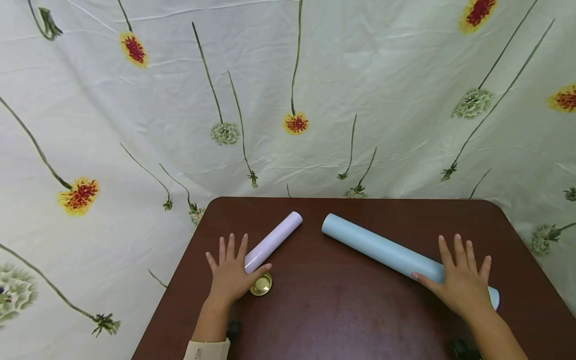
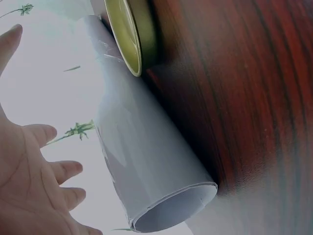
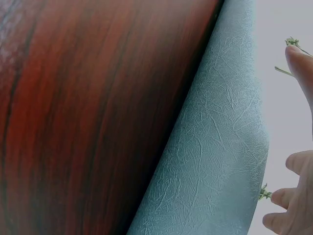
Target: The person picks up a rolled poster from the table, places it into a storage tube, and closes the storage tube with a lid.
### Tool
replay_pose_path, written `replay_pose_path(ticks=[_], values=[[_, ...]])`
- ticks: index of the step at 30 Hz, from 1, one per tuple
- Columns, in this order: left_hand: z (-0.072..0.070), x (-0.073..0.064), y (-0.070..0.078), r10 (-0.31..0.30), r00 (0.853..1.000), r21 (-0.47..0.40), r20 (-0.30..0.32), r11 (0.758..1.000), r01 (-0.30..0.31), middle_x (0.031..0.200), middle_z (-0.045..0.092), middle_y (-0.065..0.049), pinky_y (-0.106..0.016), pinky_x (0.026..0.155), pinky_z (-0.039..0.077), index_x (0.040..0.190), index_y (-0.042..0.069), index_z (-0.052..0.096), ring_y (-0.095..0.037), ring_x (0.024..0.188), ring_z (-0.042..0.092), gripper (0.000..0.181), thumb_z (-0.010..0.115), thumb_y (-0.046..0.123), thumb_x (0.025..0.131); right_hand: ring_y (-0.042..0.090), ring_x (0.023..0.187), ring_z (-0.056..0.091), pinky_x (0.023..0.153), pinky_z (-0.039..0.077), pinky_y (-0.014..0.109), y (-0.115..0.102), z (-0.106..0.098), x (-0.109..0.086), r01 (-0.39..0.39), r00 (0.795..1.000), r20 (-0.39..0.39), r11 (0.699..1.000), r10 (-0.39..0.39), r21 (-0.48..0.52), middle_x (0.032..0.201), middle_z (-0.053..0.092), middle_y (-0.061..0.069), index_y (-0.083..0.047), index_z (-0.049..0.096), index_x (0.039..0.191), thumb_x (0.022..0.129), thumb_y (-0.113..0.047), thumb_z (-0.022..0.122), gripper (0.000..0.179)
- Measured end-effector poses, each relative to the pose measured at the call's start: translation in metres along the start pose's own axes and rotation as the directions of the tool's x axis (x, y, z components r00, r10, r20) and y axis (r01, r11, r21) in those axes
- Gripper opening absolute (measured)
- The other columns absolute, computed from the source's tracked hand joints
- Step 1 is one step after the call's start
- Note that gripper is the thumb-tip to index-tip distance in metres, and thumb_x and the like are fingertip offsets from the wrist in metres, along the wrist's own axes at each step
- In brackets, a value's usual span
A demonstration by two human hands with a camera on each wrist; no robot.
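A pale lilac roll [image 1: 274, 241], hollow at its end in the left wrist view, lies slanted on the left of the table. Over its near part my left hand [image 1: 231, 276] is spread with straight fingers. Beside that thumb sits a small round gold lid or tin [image 1: 261, 284], whose rim [image 2: 138, 44] shows close up in the left wrist view. A longer light blue roll [image 1: 378, 245] slants across the right side, its creased surface [image 3: 210, 127] large in the right wrist view. My right hand [image 1: 463, 282] is spread above its near end, gripping nothing.
The dark brown wooden table [image 1: 342, 310] has rounded far corners. Behind and around it hangs a white cloth [image 1: 396, 75] printed with flowers. Dark objects [image 1: 463, 349] show partly beneath both wrists.
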State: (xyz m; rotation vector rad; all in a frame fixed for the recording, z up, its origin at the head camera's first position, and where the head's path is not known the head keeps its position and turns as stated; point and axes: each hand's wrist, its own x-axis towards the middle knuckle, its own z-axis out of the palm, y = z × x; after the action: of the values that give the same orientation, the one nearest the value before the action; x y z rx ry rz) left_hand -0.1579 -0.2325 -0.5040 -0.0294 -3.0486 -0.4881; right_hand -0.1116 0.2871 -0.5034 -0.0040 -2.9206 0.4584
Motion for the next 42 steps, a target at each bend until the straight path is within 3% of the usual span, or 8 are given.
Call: replay_pose_path(ticks=[5, 9, 16, 21, 25, 31, 42], values=[[0.001, 0.001, -0.001, -0.008, 1.000, -0.025, 0.001, 1.000, 0.008, 0.169, 0.013, -0.022, -0.079, 0.113, -0.007, 0.163, 0.020, 0.018, -0.046, 0.156, -0.001, 0.110, 0.059, 0.080, 0.081, 0.054, 0.153, 0.000, 0.111, -0.006, 0.081, 0.001, 0.001, 0.001, 0.006, 1.000, 0.005, 1.000, -0.006, 0.003, 0.165, 0.007, 0.034, -0.015, 0.002, 0.164, 0.083, -0.073, 0.064, 0.117], [0.002, 0.001, -0.001, -0.005, 1.000, -0.046, 0.005, 0.999, 0.005, 0.164, 0.025, -0.025, -0.081, 0.113, 0.004, 0.161, 0.016, 0.026, -0.048, 0.154, 0.011, 0.103, 0.063, 0.073, 0.084, 0.058, 0.148, 0.015, 0.110, 0.006, 0.081, 0.002, 0.002, 0.002, 0.014, 1.000, 0.009, 0.999, -0.015, 0.042, 0.162, 0.015, 0.036, -0.011, 0.011, 0.163, 0.083, -0.069, 0.068, 0.114], [0.005, -0.002, 0.001, -0.005, 0.999, -0.103, 0.044, 0.995, 0.010, 0.147, 0.048, -0.026, -0.078, 0.112, 0.020, 0.152, 0.007, 0.044, -0.048, 0.145, 0.036, 0.076, 0.069, 0.047, 0.091, 0.057, 0.132, 0.038, 0.102, 0.026, 0.076, 0.004, 0.008, 0.004, 0.044, 0.999, 0.020, 0.997, -0.045, 0.062, 0.147, 0.038, 0.036, -0.004, 0.026, 0.159, 0.083, -0.064, 0.073, 0.107], [0.008, -0.003, 0.000, 0.004, 0.999, -0.117, 0.042, 0.993, 0.001, 0.138, 0.053, -0.028, -0.071, 0.105, 0.037, 0.147, 0.003, 0.050, -0.047, 0.129, 0.052, 0.061, 0.068, 0.028, 0.094, 0.058, 0.125, 0.045, 0.095, 0.033, 0.075, 0.007, 0.011, 0.003, 0.029, 0.994, 0.099, 0.998, -0.034, 0.055, 0.142, 0.045, 0.036, -0.002, 0.030, 0.157, 0.086, -0.066, 0.067, 0.102], [0.010, -0.003, -0.003, 0.002, 0.999, -0.095, 0.041, 0.995, 0.002, 0.135, 0.054, -0.029, -0.068, 0.096, 0.043, 0.148, 0.005, 0.049, -0.049, 0.123, 0.054, 0.056, 0.065, 0.018, 0.095, 0.058, 0.124, 0.047, 0.092, 0.035, 0.074, 0.008, 0.013, 0.004, 0.040, 0.988, 0.146, 0.999, -0.042, 0.013, 0.142, 0.047, 0.034, -0.002, 0.035, 0.155, 0.090, -0.067, 0.061, 0.096], [0.010, -0.002, -0.004, -0.019, 0.998, -0.073, 0.063, 0.997, 0.024, 0.130, 0.058, -0.029, -0.065, 0.090, 0.046, 0.150, 0.009, 0.048, -0.048, 0.116, 0.057, 0.055, 0.062, 0.018, 0.097, 0.055, 0.116, 0.056, 0.080, 0.041, 0.067, 0.010, 0.014, 0.003, 0.064, 0.983, 0.173, 0.997, -0.057, -0.040, 0.138, 0.055, 0.031, -0.003, 0.041, 0.151, 0.092, -0.068, 0.057, 0.090], [0.013, 0.000, -0.010, -0.034, 0.999, -0.077, 0.026, 0.996, 0.036, 0.125, 0.062, -0.025, -0.063, 0.090, 0.047, 0.147, 0.012, 0.052, -0.045, 0.112, 0.061, 0.055, 0.067, 0.019, 0.094, 0.052, 0.113, 0.058, 0.081, 0.043, 0.066, 0.001, 0.008, 0.007, 0.052, 0.976, 0.209, 0.998, -0.056, 0.026, 0.130, 0.058, 0.033, 0.004, 0.049, 0.138, 0.087, -0.062, 0.069, 0.086]])
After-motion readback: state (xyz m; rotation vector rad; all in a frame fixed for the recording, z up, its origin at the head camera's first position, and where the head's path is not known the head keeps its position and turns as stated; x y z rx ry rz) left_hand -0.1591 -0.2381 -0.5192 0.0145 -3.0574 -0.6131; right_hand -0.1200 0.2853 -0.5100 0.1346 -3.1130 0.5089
